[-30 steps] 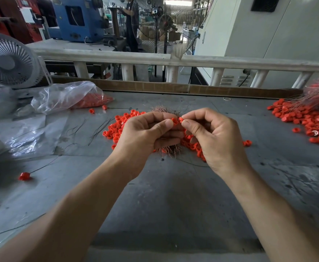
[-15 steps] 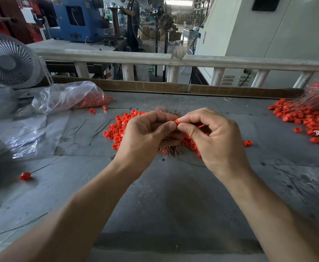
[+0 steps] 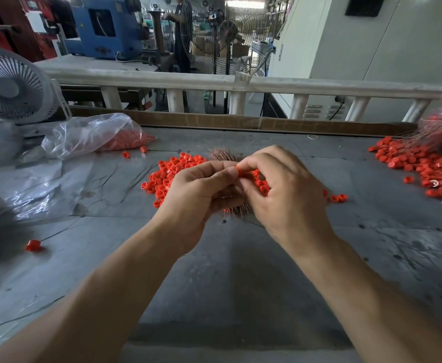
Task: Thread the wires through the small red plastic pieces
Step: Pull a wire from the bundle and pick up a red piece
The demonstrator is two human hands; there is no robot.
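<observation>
Grey worktable [image 3: 227, 271] — both hands on red piece [image 3: 241, 171] — no legible writing

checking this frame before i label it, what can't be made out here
Head view, the only one:
- Whether a wire runs through the red piece: too fine, and the fingertips of the left hand and right hand cover it.
- Wire bundle: its middle is behind both hands.
- Middle pile: partly behind the hands.
- Right pile: blurred, cut by the right edge.
- Bag contents: hazy through plastic.
</observation>
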